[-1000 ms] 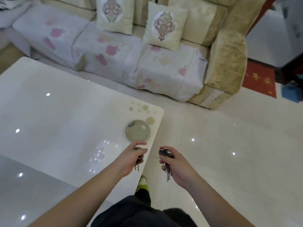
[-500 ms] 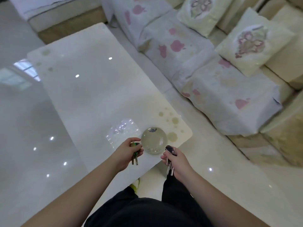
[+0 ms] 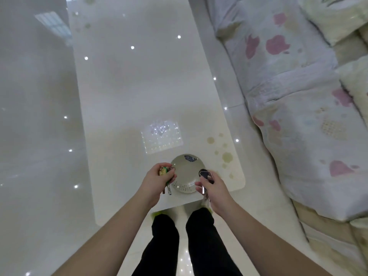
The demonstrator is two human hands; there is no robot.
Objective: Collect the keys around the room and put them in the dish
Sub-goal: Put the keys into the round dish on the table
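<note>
— What is held in the hands?

— A bunch of keys with a green tag (image 3: 166, 177) is held in the left hand (image 3: 157, 181), with the fingers curled shut around it. The key blades hang down below the fist. A second bunch with a black fob (image 3: 205, 179) is gripped in the right hand (image 3: 214, 189), also closed tight (a silver ring is seen at the top of it).

— Where is the dish?

— The dish (image 3: 186, 175) is set on the white counter (image 3: 139, 86), near the close corner. It is round and pale, with a small blue mark at its far rim. It is seen right between the two hands, and no keys are seen in it.

— What else is seen?

— A sofa (image 3: 294, 100) with a pink-spotted cover is found to the right. Black trouser legs (image 3: 201, 246) are seen below, on the shiny floor (image 3: 33, 136).
</note>
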